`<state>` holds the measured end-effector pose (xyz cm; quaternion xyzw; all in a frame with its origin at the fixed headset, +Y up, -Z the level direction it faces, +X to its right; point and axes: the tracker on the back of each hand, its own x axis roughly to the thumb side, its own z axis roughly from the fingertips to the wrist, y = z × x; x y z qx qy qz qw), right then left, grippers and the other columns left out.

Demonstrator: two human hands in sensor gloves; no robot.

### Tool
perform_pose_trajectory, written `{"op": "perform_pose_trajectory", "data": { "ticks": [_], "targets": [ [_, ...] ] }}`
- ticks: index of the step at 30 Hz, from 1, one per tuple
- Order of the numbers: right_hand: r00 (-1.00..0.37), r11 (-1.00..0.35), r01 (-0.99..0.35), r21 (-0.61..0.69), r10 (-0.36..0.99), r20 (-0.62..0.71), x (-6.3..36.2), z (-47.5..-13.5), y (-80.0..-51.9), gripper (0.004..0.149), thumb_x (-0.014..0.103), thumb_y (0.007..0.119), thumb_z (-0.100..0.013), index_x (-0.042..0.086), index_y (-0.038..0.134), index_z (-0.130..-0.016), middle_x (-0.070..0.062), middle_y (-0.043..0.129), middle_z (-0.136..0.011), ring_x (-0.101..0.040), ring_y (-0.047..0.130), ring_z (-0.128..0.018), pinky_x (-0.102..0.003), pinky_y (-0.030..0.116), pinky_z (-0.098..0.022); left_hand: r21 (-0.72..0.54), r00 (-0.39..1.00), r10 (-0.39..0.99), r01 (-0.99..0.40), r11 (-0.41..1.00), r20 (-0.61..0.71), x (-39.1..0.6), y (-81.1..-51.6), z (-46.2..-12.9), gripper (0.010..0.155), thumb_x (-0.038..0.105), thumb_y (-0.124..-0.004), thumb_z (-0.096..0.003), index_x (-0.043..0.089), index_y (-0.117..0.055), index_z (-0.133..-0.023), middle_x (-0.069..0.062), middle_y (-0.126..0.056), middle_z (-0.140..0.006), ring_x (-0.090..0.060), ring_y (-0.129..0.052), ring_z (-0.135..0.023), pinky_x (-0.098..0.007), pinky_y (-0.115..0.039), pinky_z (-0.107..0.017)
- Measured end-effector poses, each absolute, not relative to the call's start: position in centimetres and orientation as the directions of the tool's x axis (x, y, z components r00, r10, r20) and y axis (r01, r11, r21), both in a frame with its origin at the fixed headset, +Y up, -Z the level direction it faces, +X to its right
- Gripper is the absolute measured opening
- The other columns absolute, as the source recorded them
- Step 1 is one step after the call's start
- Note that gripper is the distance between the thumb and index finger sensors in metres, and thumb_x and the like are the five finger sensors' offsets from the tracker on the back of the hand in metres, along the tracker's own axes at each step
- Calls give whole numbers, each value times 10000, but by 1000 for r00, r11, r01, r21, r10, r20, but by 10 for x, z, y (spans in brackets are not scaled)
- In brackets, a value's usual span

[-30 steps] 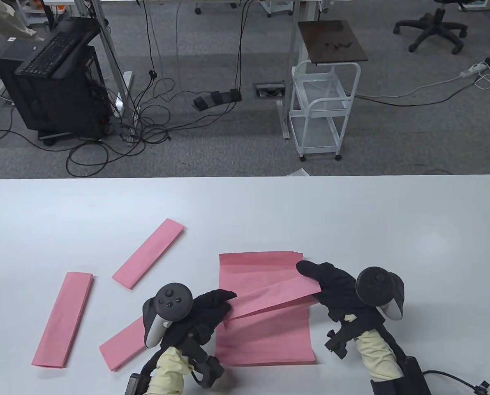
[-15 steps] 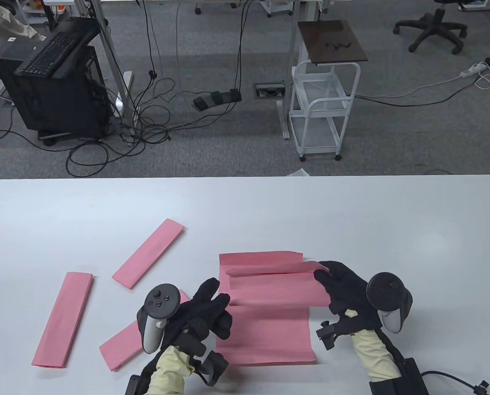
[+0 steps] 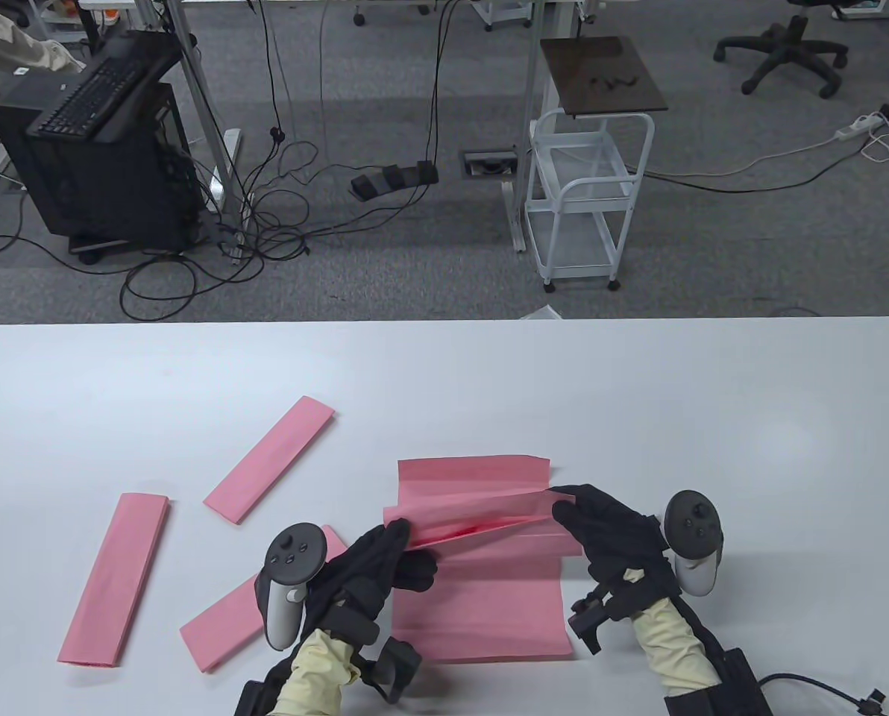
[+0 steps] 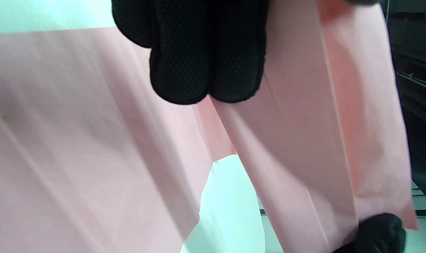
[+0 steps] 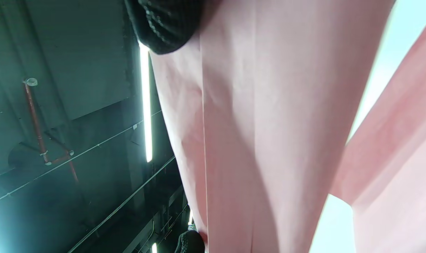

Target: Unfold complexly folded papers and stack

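Note:
A partly unfolded pink paper (image 3: 474, 522) is held above an unfolded pink sheet (image 3: 482, 611) lying flat on the white table (image 3: 638, 388). My left hand (image 3: 396, 541) pinches the held paper's left end; my right hand (image 3: 567, 507) pinches its right end. The paper's layers gape open between the hands. It fills the left wrist view (image 4: 304, 140) below my fingers (image 4: 205, 52) and the right wrist view (image 5: 262, 123). Three folded pink strips lie to the left: one far left (image 3: 115, 570), one in the middle (image 3: 269, 459), one partly under my left hand (image 3: 221, 626).
The table's far edge runs across the middle of the table view. Beyond it on the floor stand a white cart (image 3: 586, 194), a black computer stand (image 3: 94, 149) and cables.
My left hand came back and took the paper's left end. My right hand shifted slightly left. The paper, lying nearly flat half a second ago, now rises with its layers parting.

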<state>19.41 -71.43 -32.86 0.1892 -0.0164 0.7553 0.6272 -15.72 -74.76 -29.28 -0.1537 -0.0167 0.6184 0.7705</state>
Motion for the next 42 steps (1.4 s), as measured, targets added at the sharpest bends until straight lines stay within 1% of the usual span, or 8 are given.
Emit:
{"op": "perform_pose_trajectory", "data": {
  "ticks": [4,10,16,21,26,32,35,42],
  "targets": [
    [-144,-213,-948,236,949,280,194,-330,-718,416,355,740,-501,103,863,-808,-113,892,-746,-398,875,-621,-645,411,-710,-218,287,942,-944,248,-172,-158,-747,-294,424,304,-706,-560,204,-673,-971,-4,-915,-914,-276,-966,-834,-475,-601,-764],
    [-216,-235,-967,96,961,173,208,-340,-714,405,339,752,-494,80,884,-776,-119,924,-690,-394,885,-605,-647,392,-711,-253,267,960,-937,240,-81,-155,-743,-292,760,231,-710,-535,396,-188,-1063,120,-809,-920,-216,-873,-911,-495,-460,-817],
    [-267,-266,-960,89,964,2,219,-362,-704,397,327,758,-493,36,889,-729,-110,944,-575,-341,925,-453,-613,476,-699,-335,235,966,-906,259,112,-153,-741,-287,820,229,-703,-531,435,-94,-1039,135,-779,-929,-216,-838,-932,-538,-405,-823],
    [-333,-328,-937,120,943,-21,214,-373,-697,397,325,762,-491,31,893,-724,-107,949,-560,-337,930,-431,-607,492,-694,-353,186,967,-905,237,173,-152,-743,-284,784,232,-704,-531,486,-169,-1045,139,-774,-938,-205,-830,-941,-584,-423,-810],
    [-365,-356,-923,143,930,-38,210,-381,-695,395,323,762,-491,36,891,-731,-109,947,-573,-344,927,-448,-609,480,-698,-395,128,981,-902,175,143,-152,-750,-286,626,234,-729,-523,456,-445,-1035,128,-796,-930,-215,-839,-933,-593,-429,-804],
    [-351,-338,-926,169,935,-51,207,-386,-694,396,319,763,-490,35,889,-734,-113,944,-580,-349,924,-458,-612,472,-701,-414,85,990,-902,125,115,-153,-749,-286,772,232,-732,-517,391,-230,-1080,128,-797,-922,-209,-847,-928,-594,-437,-799],
    [-358,-345,-922,177,932,-52,206,-387,-693,396,318,763,-490,34,889,-735,-113,944,-582,-350,924,-460,-613,470,-702,-421,118,985,-893,160,123,-154,-749,-286,701,230,-737,-515,354,-348,-1085,120,-806,-918,-216,-854,-923,-598,-438,-795],
    [-337,-316,-926,204,939,-75,206,-391,-693,395,317,758,-494,38,881,-746,-114,938,-596,-354,918,-476,-615,458,-706,-395,159,979,-898,196,124,-154,-750,-286,331,225,-735,-524,352,-792,-824,75,-802,-936,-252,-847,-922,-600,-444,-790]
  ]
}}
